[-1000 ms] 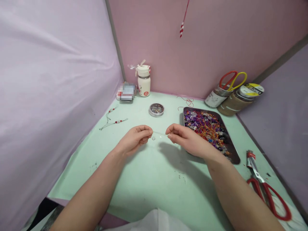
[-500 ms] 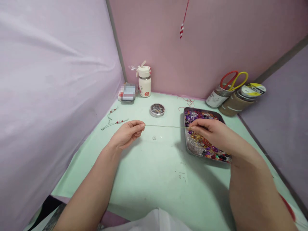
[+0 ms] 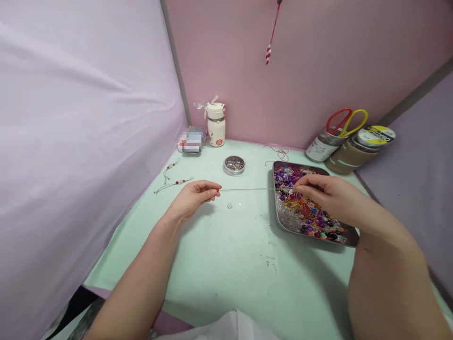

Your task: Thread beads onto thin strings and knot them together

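A thin pale thread (image 3: 247, 189) is stretched level above the table between my two hands. My left hand (image 3: 200, 196) pinches its left end, where a small red bead (image 3: 217, 191) shows at the fingertips. Thumb and forefinger of my right hand (image 3: 314, 186) are closed on the other end, over a metal tray (image 3: 277, 215) full of mixed beads and tangled cords. Below the thread lies a small clear piece (image 3: 230, 206). Two beaded strings (image 3: 180, 182) with red beads rest left of my left hand.
A round clear case (image 3: 234, 165) of small metallic bits sits behind the thread. At the back stand a white bottle (image 3: 216, 130), a blurred packet (image 3: 193, 140), a tin with red and yellow scissor handles (image 3: 320, 146), and a lidded jar (image 3: 348, 156). Red cord (image 3: 282, 153) lies near the wall.
My right hand has moved to the right, lengthening the stretch of thread between the hands. A red bead now shows at my left fingertips. The view has shifted slightly.
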The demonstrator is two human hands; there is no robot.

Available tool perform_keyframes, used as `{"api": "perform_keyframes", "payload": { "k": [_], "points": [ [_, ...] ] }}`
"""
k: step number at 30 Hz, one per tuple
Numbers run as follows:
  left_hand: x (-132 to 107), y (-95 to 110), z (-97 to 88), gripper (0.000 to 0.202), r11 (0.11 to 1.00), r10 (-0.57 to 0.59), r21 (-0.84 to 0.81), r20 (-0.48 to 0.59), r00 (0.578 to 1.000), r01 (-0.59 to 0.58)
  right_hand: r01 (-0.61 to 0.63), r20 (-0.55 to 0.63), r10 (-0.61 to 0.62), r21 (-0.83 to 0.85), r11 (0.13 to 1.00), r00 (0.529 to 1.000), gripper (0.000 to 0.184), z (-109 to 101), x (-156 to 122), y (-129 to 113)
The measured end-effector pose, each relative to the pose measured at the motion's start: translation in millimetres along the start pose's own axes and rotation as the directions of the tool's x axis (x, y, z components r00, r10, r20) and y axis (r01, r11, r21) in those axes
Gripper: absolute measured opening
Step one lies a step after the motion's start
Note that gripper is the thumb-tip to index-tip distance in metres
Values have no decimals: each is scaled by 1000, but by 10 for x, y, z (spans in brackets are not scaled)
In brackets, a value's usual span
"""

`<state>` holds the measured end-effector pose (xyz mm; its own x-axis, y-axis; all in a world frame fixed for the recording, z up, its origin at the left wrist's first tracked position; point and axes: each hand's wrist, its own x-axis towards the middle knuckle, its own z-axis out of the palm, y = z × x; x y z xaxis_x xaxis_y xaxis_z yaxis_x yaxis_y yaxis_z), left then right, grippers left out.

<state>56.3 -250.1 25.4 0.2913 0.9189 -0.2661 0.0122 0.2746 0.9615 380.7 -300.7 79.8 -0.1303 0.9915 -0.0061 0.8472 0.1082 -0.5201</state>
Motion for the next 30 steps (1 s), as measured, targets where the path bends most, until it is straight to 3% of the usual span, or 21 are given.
{"api": "perform_keyframes", "payload": {
  "k": [3, 9, 12, 17, 23, 26, 30],
  "points": [
    [-12, 4, 15, 32, 1000, -2, 31, 13, 1000, 2, 14, -25, -14, 3, 1000, 1000, 33, -14, -6, -32],
    [-40, -3, 52, 28, 993, -117, 6, 161, 980, 117, 12, -84, -9, 26, 1000, 996, 31, -24, -17, -102],
    [-55, -7, 83, 24, 991, -131, -11, 171, 977, 135, -3, -89, 6, 33, 999, 996, 30, -23, -15, -89],
    [-77, 26, 130, 27, 993, -120, 8, 152, 981, 120, 22, -93, -18, 37, 999, 995, 31, -24, -15, -59],
    [-87, 50, 162, 28, 977, -93, 194, -12, 996, 94, 31, -86, -29, 13, 999, 996, 32, -42, -69, -102],
    [-94, 48, 160, 24, 969, -61, 239, -37, 997, 68, 20, -67, -19, 14, 1000, 998, 32, -68, -117, -120],
    [-120, 52, 160, 23, 971, -17, 238, -21, 1000, 21, 87, 124, -90, 31, 996, 988, 30, -78, -182, -168]
  ]
}}
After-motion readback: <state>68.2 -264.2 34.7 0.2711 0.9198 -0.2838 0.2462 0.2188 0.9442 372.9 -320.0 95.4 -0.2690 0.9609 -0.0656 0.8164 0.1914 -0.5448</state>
